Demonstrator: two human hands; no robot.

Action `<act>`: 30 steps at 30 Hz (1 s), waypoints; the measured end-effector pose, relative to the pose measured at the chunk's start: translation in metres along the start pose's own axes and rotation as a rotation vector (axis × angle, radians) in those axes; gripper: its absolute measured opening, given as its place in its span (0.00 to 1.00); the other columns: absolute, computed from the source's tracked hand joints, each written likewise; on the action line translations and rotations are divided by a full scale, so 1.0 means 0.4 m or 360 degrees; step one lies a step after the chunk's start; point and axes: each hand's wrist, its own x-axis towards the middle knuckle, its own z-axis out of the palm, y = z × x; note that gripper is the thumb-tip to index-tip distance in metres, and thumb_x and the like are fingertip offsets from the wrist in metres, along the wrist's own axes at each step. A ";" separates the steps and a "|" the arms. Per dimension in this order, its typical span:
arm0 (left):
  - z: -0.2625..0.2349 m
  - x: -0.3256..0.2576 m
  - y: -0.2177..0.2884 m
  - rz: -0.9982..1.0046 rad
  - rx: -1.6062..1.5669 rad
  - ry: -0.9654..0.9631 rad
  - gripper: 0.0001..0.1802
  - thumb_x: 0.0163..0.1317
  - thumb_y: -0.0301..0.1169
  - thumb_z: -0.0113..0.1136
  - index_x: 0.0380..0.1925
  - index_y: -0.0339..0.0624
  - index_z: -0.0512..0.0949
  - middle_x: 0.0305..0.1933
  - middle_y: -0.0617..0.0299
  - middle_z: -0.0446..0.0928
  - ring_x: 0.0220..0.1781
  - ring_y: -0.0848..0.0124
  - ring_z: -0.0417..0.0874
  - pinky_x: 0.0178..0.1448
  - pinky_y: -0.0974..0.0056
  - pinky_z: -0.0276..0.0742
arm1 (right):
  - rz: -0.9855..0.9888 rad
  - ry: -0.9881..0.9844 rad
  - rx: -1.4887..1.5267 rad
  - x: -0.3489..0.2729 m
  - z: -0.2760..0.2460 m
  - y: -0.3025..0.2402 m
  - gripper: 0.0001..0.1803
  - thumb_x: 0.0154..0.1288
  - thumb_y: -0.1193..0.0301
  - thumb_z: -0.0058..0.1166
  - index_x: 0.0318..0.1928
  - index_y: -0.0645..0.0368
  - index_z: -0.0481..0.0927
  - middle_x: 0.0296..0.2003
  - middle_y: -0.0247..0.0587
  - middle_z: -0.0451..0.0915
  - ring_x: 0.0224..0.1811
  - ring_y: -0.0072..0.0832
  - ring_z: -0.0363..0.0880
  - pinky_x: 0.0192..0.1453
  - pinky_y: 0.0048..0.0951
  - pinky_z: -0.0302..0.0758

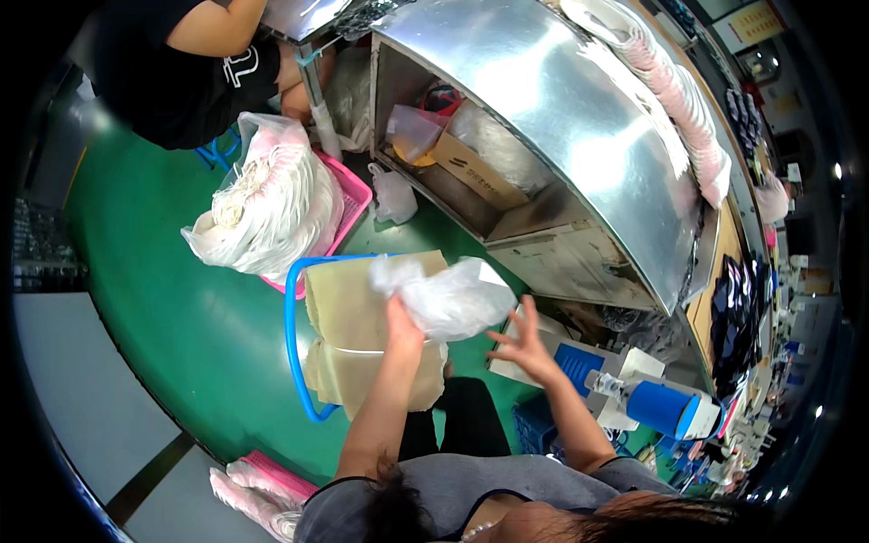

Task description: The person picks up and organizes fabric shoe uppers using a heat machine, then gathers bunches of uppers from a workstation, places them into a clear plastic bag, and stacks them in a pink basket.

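A crumpled translucent white plastic bag (463, 299) is held in the air in front of me, above a chair. My left hand (404, 324) is closed on the bag's left part, which bunches up beyond the fingers. Fingers spread, my right hand (527, 346) is just off the bag's right end and holds nothing that I can see. Below the bag is the chair's tan padding (348, 366), crossed by a white strap, within a blue tubular frame (291, 330). What the bag contains, if anything, cannot be made out.
A metal-topped workbench (534, 81) has open shelves with a cardboard box (475, 172). Left of it stand a pink basket (353, 201) and a large bag of white-pink pieces (281, 199). A seated person (154, 72) is far left. A blue motor (665, 409) sits to my right.
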 end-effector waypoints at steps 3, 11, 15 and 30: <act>-0.027 0.092 -0.122 0.1052 0.1109 -0.0274 0.23 0.59 0.34 0.49 0.54 0.38 0.70 0.55 0.50 0.73 0.59 0.54 0.72 0.62 0.55 0.68 | 0.0076 -0.0219 -0.0362 0.133 0.110 -0.041 0.51 0.61 0.60 0.59 0.71 0.58 0.37 0.68 0.45 0.50 0.69 0.33 0.52 0.70 0.38 0.55; 0.074 0.269 -0.105 0.1510 0.3315 -0.0153 0.31 0.51 0.36 0.55 0.57 0.39 0.68 0.66 0.43 0.59 0.71 0.46 0.49 0.74 0.51 0.44 | 0.0393 -0.0059 0.0504 0.535 0.049 -0.032 0.25 0.60 0.71 0.58 0.57 0.64 0.68 0.50 0.40 0.75 0.51 0.29 0.74 0.55 0.30 0.72; 0.096 0.357 -0.004 0.1290 0.2722 -0.0377 0.41 0.47 0.31 0.65 0.63 0.37 0.59 0.67 0.40 0.56 0.69 0.43 0.55 0.70 0.50 0.55 | 0.0323 -0.0160 0.0092 0.810 -0.044 0.020 0.18 0.58 0.76 0.56 0.50 0.66 0.74 0.44 0.43 0.78 0.42 0.29 0.79 0.47 0.33 0.77; -0.068 0.382 0.127 0.1625 0.3331 0.0242 0.16 0.44 0.27 0.56 0.38 0.43 0.80 0.45 0.61 0.78 0.49 0.62 0.78 0.47 0.59 0.72 | -0.0962 0.1774 -0.1505 2.026 -0.533 -0.142 0.21 0.54 0.64 0.63 0.44 0.66 0.80 0.42 0.50 0.82 0.44 0.40 0.81 0.50 0.35 0.75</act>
